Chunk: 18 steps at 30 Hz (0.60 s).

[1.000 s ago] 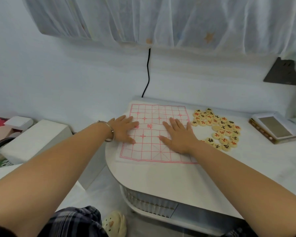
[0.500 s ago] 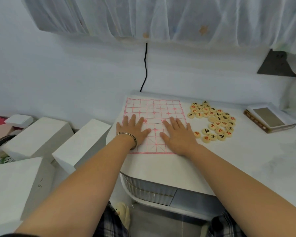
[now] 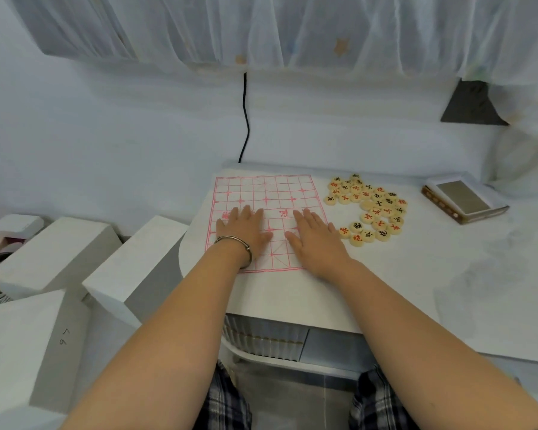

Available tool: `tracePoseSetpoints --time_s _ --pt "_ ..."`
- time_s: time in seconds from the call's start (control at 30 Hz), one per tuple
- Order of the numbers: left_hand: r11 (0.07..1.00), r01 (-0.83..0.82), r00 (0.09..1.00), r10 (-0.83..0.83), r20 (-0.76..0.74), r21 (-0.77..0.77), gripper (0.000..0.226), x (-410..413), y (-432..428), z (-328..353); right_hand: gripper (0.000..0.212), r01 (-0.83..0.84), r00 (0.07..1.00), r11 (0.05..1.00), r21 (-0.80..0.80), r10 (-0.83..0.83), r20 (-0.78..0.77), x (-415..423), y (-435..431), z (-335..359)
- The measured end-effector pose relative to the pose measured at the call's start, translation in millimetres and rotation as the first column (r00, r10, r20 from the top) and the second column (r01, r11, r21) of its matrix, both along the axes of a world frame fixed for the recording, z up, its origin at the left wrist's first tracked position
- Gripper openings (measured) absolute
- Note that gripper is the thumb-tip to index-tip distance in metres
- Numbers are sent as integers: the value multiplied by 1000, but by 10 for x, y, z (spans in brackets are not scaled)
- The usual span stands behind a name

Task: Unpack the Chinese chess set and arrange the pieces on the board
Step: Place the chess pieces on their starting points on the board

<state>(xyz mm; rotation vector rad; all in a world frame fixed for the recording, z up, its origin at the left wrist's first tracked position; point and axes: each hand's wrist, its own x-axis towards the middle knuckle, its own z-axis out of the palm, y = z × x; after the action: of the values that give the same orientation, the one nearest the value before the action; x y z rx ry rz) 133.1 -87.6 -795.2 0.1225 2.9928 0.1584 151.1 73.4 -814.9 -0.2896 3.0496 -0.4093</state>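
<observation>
On the board point(image 3: 266, 187), left hand point(image 3: 246, 232) and right hand point(image 3: 317, 243) spread flat beside red-and-black-lettered pieces point(image 3: 368, 216).

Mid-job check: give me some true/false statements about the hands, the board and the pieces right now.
1. Both the left hand and the right hand lie flat on the board. True.
2. Some pieces already stand on the board's grid. False: all of them lie in a loose heap on the table, to the right of the board.
3. A bracelet sits on the left wrist. True.
4. The right hand pinches a piece. False: its fingers are straight and hold nothing.
5. The flat box lies left of the board. False: it lies to the right of the pieces.
</observation>
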Motion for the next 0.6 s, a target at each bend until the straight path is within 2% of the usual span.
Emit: tracePoseSetpoints --time_s 0.07,0.13,0.2,0.3,0.4,0.6 --pt "999 34 997 -34 67 0 64 27 38 27 56 7 998 1000 -13 -7 -63 15 57 87" --pt "996 86 991 -85 106 -4 67 51 61 56 51 67 977 998 -16 -68 -204 19 154 227" --pt "989 144 981 -141 131 -13 67 93 88 93 46 140 952 990 18 -129 -276 10 297 341" --pt "977 209 970 -201 140 -42 67 215 166 119 44 166 971 975 144 -136 -198 10 496 379" --pt "967 253 960 -247 134 -28 66 340 290 112 43 114 986 981 154 -93 -136 -10 565 327" --pt "923 381 924 -377 71 -50 62 392 476 65 35 24 972 996 90 -2 -236 -70 622 245"
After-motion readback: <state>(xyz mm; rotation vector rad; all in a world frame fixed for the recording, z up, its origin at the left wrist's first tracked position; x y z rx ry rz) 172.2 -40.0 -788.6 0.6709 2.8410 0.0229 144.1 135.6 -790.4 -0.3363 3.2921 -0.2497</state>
